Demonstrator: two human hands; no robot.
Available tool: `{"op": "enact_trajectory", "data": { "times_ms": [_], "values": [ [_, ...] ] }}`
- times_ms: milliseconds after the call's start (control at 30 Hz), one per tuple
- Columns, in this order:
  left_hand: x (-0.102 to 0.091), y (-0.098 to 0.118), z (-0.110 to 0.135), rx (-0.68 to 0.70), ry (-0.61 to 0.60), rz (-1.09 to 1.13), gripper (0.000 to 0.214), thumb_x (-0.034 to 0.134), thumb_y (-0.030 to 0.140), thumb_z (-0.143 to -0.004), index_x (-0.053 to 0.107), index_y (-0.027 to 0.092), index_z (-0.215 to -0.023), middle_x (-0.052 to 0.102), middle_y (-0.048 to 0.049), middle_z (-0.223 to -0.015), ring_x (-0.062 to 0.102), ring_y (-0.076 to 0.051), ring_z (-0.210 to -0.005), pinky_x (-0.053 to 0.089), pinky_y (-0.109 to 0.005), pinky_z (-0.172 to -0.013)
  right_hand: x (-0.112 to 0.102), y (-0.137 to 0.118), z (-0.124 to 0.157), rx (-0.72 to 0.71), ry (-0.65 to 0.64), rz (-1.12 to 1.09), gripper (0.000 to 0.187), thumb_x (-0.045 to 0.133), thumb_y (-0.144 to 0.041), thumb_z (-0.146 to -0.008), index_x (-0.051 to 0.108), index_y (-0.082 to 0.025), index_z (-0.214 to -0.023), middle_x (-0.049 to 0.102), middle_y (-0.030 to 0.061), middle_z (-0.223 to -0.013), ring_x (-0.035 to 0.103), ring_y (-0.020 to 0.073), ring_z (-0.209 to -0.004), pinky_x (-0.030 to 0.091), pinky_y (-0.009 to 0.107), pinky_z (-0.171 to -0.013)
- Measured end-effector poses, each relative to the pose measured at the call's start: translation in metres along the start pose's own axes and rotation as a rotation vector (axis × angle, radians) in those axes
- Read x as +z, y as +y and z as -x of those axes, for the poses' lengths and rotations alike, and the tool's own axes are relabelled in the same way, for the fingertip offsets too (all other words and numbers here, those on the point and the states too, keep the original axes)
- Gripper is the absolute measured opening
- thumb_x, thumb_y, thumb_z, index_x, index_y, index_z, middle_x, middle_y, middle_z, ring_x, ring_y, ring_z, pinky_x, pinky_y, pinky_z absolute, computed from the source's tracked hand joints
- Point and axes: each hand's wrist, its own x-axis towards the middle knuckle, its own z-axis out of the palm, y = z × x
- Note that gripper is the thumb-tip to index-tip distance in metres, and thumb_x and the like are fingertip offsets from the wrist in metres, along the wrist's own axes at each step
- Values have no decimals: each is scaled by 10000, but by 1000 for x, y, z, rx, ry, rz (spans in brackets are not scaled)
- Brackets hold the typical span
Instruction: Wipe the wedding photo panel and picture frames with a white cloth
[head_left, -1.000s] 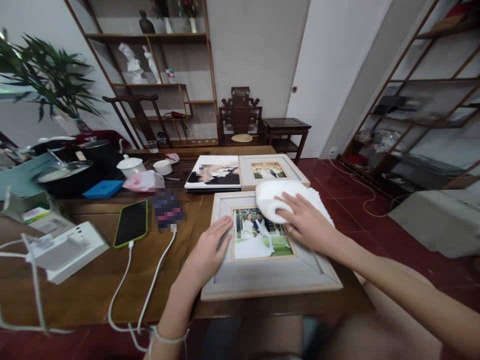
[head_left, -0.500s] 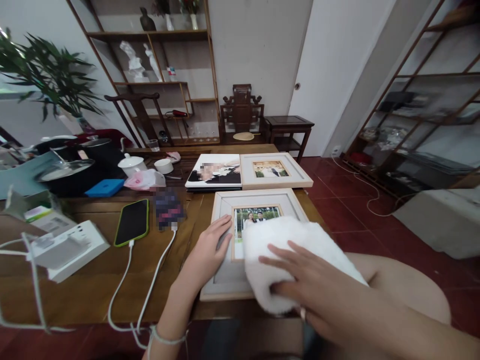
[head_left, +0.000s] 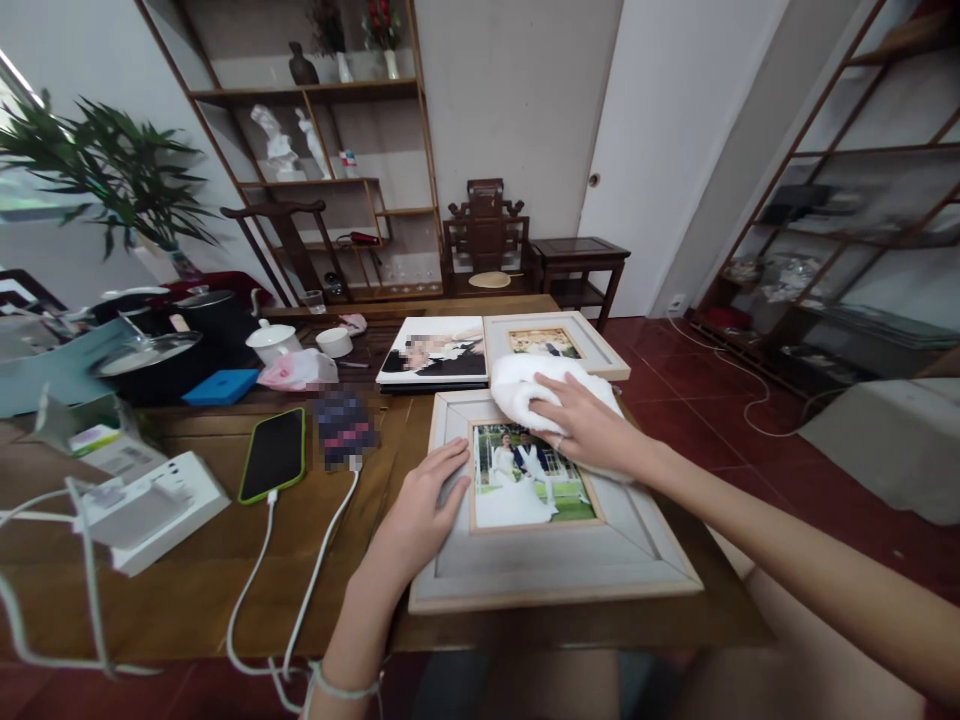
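Note:
A picture frame [head_left: 555,570] with a pale, wide border and a wedding photo [head_left: 529,485] lies flat on the wooden table [head_left: 360,560]. My left hand [head_left: 424,505] rests open on its left border, fingers stretched toward the photo. In my right hand [head_left: 592,420] is a fluffy white cloth [head_left: 525,390], pressed on the far border of the frame, above the photo's upper right corner. My fingers lie over the cloth and hide part of that border.
Behind lie a second framed photo [head_left: 600,345] and a photo panel [head_left: 431,350]. On the left are a charging phone [head_left: 274,455], a white power strip [head_left: 172,510] with loose cables, a blue box [head_left: 220,387], a lidded pan [head_left: 150,350] and a white teapot [head_left: 271,340].
My right hand has moved the white cloth away from me, from the photo's lower right to the frame's far edge, uncovering the photo. My left hand stays on the left border.

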Motion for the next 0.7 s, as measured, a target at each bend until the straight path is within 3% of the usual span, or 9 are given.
{"op": "enact_trajectory", "data": {
  "times_ms": [100, 200, 300, 467, 533, 600, 700],
  "values": [
    [0, 0, 0, -1, 0, 6, 369, 448, 292, -893, 614, 113, -1169, 566, -132, -1305, 500, -234, -1238, 389, -429, -1060, -4, 8, -8, -13, -70, -20, 339, 506, -93, -818, 590, -161, -1139, 540, 161, -1295, 305, 278, -1343, 228, 542, -1078],
    [0, 0, -1, 9, 1, 11, 365, 454, 292, -889, 616, 118, -1166, 573, -129, -1298, 506, -237, -1233, 395, -434, -1055, -6, -4, -1, -12, -129, -41, 393, 500, -56, -775, 597, -171, -1138, 543, 152, -1298, 290, 273, -1350, 223, 534, -1081],
    [0, 1, -1, 17, 9, 11, 361, 457, 286, -888, 613, 132, -1174, 581, -120, -1291, 508, -236, -1232, 398, -431, -1052, -15, -30, 20, -49, -197, -115, 418, 504, -58, -756, 601, -204, -1135, 500, 120, -1353, 285, 266, -1352, 223, 526, -1086],
    [0, 2, -1, 10, 9, -12, 351, 464, 277, -884, 619, 145, -1170, 582, -112, -1292, 510, -239, -1229, 398, -431, -1051, -59, -85, 60, -67, -340, -272, 396, 535, -83, -733, 631, -243, -1082, 512, 73, -1354, 383, 232, -1304, 299, 430, -1088],
    [1, 2, -1, 8, 8, -21, 345, 466, 272, -883, 621, 149, -1165, 580, -108, -1295, 509, -236, -1230, 396, -431, -1052, -71, -104, 70, -119, -389, -308, 334, 543, -133, -776, 637, -289, -1056, 503, 15, -1367, 391, 213, -1301, 329, 394, -1082],
    [2, 1, -2, 7, 9, -25, 343, 464, 264, -884, 621, 145, -1164, 578, -111, -1297, 508, -233, -1231, 396, -430, -1052, -71, -116, 75, -187, -398, -318, 274, 549, -189, -807, 641, -319, -1030, 485, -23, -1381, 374, 221, -1313, 329, 410, -1085],
    [2, 0, -2, 12, 6, -19, 341, 462, 248, -882, 625, 132, -1158, 578, -122, -1294, 511, -236, -1228, 401, -433, -1049, -51, -114, 73, -174, -346, -303, 323, 579, -207, -777, 620, -294, -1085, 450, 23, -1411, 336, 271, -1330, 290, 499, -1089]
  ]
}}
